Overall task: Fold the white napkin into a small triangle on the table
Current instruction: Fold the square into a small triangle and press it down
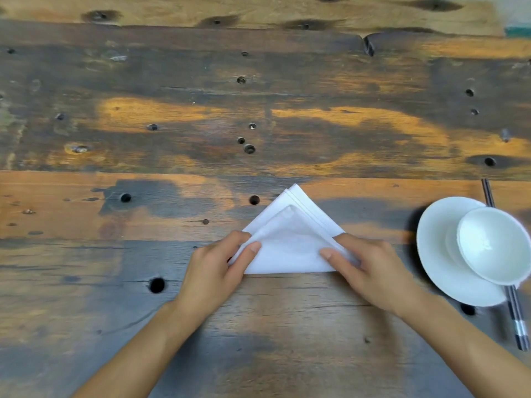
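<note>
The white napkin (290,239) lies folded as a layered triangle on the worn wooden table (201,139), its tip pointing away from me and its long edge nearest me. My left hand (221,262) pinches the napkin's left corner between thumb and fingers. My right hand (370,265) grips the right corner the same way, thumb on top of the cloth. Both corners are partly hidden under my fingers.
A white plate (434,254) sits at the right with a white bowl (494,245) tilted on it. Dark chopsticks (517,320) lie beside and partly under the plate. The tabletop has several dark knot holes.
</note>
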### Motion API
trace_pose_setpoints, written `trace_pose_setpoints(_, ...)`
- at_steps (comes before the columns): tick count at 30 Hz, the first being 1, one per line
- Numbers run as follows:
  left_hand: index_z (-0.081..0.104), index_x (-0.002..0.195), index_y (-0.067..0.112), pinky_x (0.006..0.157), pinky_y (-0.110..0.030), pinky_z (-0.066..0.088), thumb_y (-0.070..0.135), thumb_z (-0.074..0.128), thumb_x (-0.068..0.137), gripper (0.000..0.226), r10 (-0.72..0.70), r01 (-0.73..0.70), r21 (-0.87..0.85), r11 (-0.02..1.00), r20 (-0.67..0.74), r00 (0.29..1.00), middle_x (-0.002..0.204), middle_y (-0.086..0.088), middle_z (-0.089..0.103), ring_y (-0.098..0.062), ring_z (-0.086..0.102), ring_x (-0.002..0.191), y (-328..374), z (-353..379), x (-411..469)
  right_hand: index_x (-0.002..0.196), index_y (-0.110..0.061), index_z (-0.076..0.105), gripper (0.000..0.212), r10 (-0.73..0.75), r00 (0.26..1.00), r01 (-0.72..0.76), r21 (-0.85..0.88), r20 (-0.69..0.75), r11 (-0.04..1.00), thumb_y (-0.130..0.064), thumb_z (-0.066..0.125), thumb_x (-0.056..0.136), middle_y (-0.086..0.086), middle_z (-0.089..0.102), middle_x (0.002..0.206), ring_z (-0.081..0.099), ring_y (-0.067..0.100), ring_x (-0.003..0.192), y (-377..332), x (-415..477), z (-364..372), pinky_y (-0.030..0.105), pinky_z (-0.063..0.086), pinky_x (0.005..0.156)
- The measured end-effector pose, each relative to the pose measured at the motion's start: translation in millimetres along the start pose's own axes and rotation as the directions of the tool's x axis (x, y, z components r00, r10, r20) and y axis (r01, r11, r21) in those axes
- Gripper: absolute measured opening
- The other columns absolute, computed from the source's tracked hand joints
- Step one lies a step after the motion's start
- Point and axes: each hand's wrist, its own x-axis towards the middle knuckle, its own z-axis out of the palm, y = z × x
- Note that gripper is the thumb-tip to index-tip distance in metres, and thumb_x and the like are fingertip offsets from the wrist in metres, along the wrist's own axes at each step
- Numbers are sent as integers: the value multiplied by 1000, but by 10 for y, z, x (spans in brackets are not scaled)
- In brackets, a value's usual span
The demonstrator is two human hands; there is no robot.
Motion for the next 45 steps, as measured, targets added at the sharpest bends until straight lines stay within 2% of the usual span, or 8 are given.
trace_pose_setpoints(4,68,89,27,61,-34,46,55,62,94,29,-127,129,-55,990,34,991,66,3,66,-17,57,62,-10,10,170,84,-26,66,29,131,990,-127,64,-54,990,-52,58,94,-11,60,63,56,11,66,75,127,45,17,37,59)
trace_pose_setpoints(9,62,79,26,52,-27,30,53,62,97,33,-151,152,71,986,-19,988,50,8,45,-9,42,50,36,52,336,77,-34,55,21,212,973,-210,33,-89,977,-41,64,95,-11,52,55,52,12,58,58,187,106,20,34,56)
trace_pose_setpoints(23,50,66,24,56,-36,50,62,62,84,44,-169,171,205,964,-28,985,51,6,52,-20,54,53,-92,-39,382,72,-21,62,29,339,938,-331,102,-72,938,-42,66,92,-2,62,59,58,17,63,24,247,63,34,44,64)
trace_pose_setpoints(28,53,70,21,49,-32,46,53,63,88,38,-75,99,282,954,-94,993,54,7,49,-21,52,50,-62,22,293,75,-27,61,24,450,887,-427,185,-102,885,-46,73,85,-9,62,57,55,6,60,29,309,57,13,37,55)
trace_pose_setpoints(33,59,92,24,51,-27,38,49,61,95,25,28,39,404,914,-159,987,82,9,51,-17,52,70,-65,87,259,74,-23,55,32,486,860,-484,49,-154,874,-49,69,87,-4,61,58,57,10,58,-18,376,103,14,34,51)
trace_pose_setpoints(39,72,117,12,75,-42,38,7,64,90,28,394,-311,637,706,11,919,122,-9,70,-34,62,96,-67,89,287,101,-11,66,25,83,897,-241,-322,-433,916,-33,70,91,11,61,89,56,34,79,-60,314,228,41,44,67)
trace_pose_setpoints(42,65,135,8,96,-47,45,21,48,105,36,443,-405,614,678,99,891,144,-7,62,-32,60,128,-20,80,304,111,-12,67,36,61,905,-236,-377,-422,896,-41,54,94,12,61,99,53,33,85,-25,304,301,41,33,71)
trace_pose_setpoints(45,46,153,6,116,-55,38,38,30,109,56,305,-413,608,678,278,911,161,-8,43,-31,40,150,16,95,342,114,-13,68,39,58,907,-235,-387,-417,891,-43,51,95,11,63,105,55,33,89,-24,296,328,40,31,76)
